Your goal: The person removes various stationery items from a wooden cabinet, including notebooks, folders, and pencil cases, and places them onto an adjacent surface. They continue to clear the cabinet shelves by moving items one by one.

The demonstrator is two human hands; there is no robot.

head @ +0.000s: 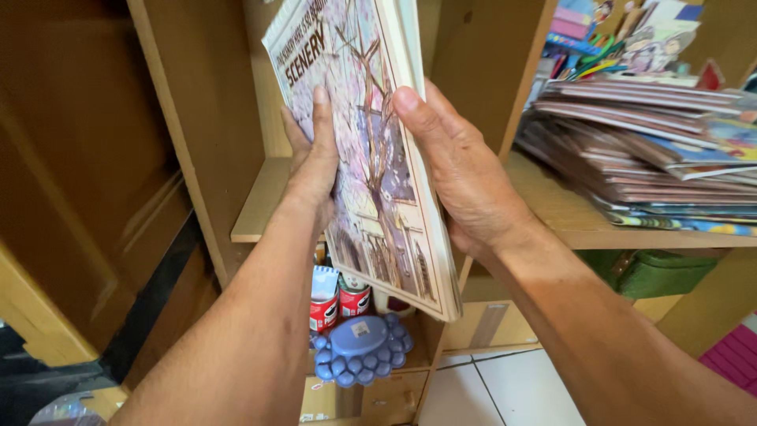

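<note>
- Nearest us, our two bare forearms rise from the bottom edge toward a wooden shelf unit of pale, matte board with square-cut edges.
- Between them, low down, we see a blue plastic object with a scalloped, knobbly rim, resting in the lower compartment; just behind it stand two red cylindrical cans.
- Our left hand lies flat against the front cover of a small stack of large, thin art books, fingers stretched upward and only slightly spread, palm pressing the glossy paper.
- Our right hand wraps the stack's right edge, thumb on the cover and fingers hidden behind, so the two hands clamp the books between them.
- The books stand tilted, top leaning away to the left, in front of the narrow middle compartment; the cover shows a drawn tree with pink blossom and a building.
- To the right, on the next shelf, a thick pile of flat magazines lies with curling, glossy edges.
- Under that shelf sits a green bag-like object.
- Farthest, at top right, colourful small items crowd behind the pile.
</note>
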